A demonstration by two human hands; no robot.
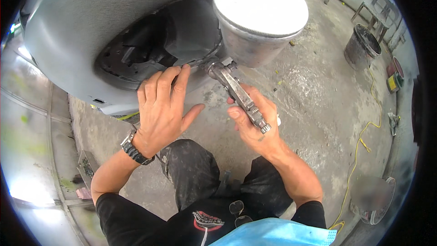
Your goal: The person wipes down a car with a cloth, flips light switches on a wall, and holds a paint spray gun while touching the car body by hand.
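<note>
The work area has a scuffed grey concrete floor. Nearest, at 6 o'clock, are dusty black trousers. At 4 o'clock, the bare right hand has its grip grasping a dull-metal spray gun. The gun extends toward 12 o'clock; its large round cup, fitted with a white lid, stands at 1 o'clock. At 9 o'clock, the bare left hand wears a black-banded watch. Its grip is released, and its fingertips rest at the lower edge of a dark oval opening. The opening is set in a curved matte-grey body panel at 10 o'clock. Farther off, a knotted yellow cord lies at 3 o'clock. A round black bucket stands at 2 o'clock, with a grey chair beyond it.
</note>
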